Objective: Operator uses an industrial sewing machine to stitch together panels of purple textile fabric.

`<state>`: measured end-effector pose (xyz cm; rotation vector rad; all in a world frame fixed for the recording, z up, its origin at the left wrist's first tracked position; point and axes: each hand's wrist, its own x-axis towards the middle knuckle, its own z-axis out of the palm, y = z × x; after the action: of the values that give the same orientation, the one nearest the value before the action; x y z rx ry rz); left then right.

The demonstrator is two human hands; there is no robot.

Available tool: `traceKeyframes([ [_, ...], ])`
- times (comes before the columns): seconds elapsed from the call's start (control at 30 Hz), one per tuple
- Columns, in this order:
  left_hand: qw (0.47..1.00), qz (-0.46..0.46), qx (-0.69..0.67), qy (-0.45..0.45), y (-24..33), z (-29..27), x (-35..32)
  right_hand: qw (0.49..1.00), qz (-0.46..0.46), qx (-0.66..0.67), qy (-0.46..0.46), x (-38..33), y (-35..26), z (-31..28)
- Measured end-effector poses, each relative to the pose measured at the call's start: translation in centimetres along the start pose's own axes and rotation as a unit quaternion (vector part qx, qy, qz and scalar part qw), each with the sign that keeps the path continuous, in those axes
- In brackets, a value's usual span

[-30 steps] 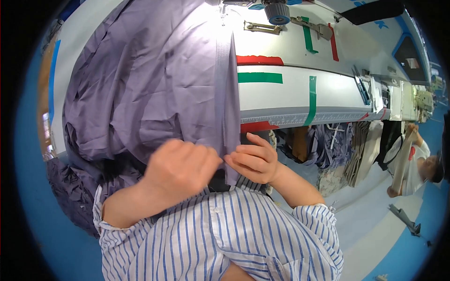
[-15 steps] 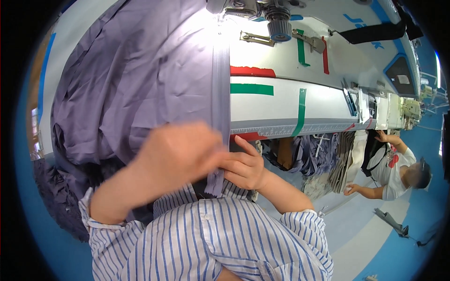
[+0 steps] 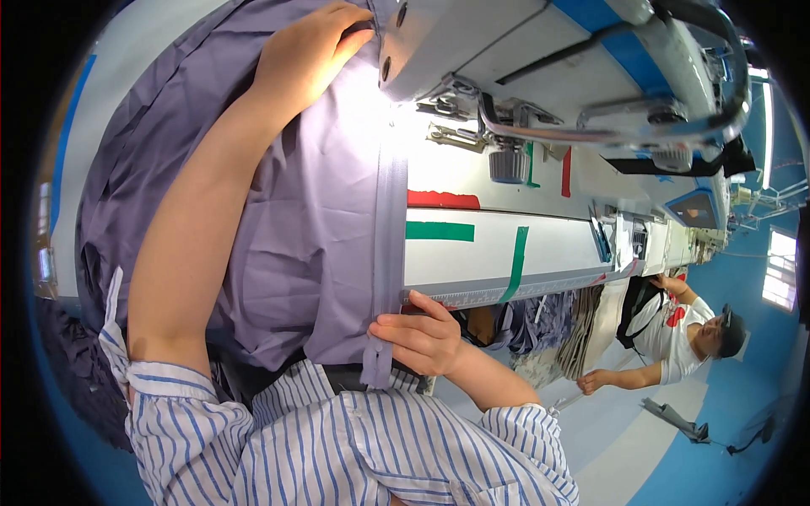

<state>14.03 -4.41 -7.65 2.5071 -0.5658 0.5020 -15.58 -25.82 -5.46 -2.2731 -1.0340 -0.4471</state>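
Note:
A large piece of purple fabric (image 3: 278,287) lies gathered over the left side of the sewing table. Along its right edge runs a matching purple zipper (image 3: 389,253), its lower end hanging over the table's near edge. My left hand (image 3: 308,59) reaches far forward beside the sewing machine head (image 3: 472,51), fingers and thumb closed on the fabric by the strip's far end. Low on the zipper, my right hand (image 3: 426,341) grips its near end, with one finger stretched toward the ruler. The machine's needle area is lost in bright light.
A ruler strip (image 3: 472,295) edges the white table, marked with green tape (image 3: 439,230) and red tape (image 3: 443,200). Cloth pieces (image 3: 540,325) hang below to the right. Another person (image 3: 675,329) stands at the far right. Dark purple fabric (image 3: 80,371) is heaped at lower left.
My left hand has left my right hand and moved forward to the fabric by the machine head. My right hand stays at the zipper's near end. The view has shifted forward.

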Motion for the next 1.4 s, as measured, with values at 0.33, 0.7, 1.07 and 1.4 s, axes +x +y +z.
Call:
traceKeyframes([
  [0.33,0.998,-0.014,-0.054,-0.027,0.6,-1.6,2.9,1.000,-0.005,0.023,-0.021,2.0,1.2,-1.1],
  [0.7,0.997,-0.039,-0.061,0.008,2.1,-3.4,6.1,0.999,-0.011,0.051,-0.010,5.1,2.8,-1.9],
  [1.07,0.999,0.007,-0.039,0.026,0.5,-4.1,9.2,0.995,-0.017,0.048,-0.084,9.2,4.7,-3.7],
  [1.4,0.995,0.035,-0.057,0.067,-0.9,-4.2,10.1,0.994,0.010,0.031,-0.101,10.6,4.9,-3.7],
])
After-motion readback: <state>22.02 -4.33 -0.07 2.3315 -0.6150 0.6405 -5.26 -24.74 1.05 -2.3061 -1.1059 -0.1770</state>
